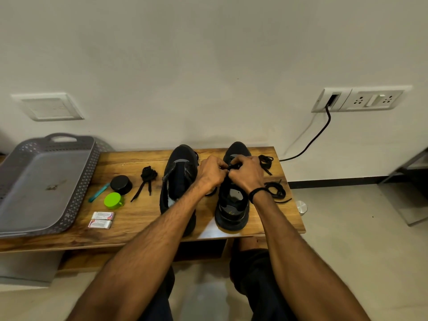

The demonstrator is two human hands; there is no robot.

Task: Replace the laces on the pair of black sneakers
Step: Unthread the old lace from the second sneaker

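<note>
While both forearms reach out over the wooden table [139,218], the left hand [212,173] and right hand [247,175] meet over the right-hand sneaker [231,213]. The fingers of each are curled and pinch a black lace [234,167] between them. That shoe stands upright with its heel towards the person. The other sneaker [179,179] stands just beside it on the left and looks unlaced, as far as I can tell.

I judge that lacing the right-hand shoe is the step in hand, though the hands hide which eyelet is being worked. The next move likely calls for a firm pinch on the lace tip, steering it through a small hole, then pulling both sides even.

Three lace bundles lie on the table: one [276,193] just beside the right wrist, one [265,161] farther back, and one [148,176] left of the shoes. Old and new cannot be told apart.

The one container, a grey tray [91,179] at the left, holds only a small brownish scrap or mark, too small to name. Two small boxes [101,220], a green cap [113,200], a teal pen [99,192] and a black lid [121,184] lie outside it, between tray and shoes.
</note>
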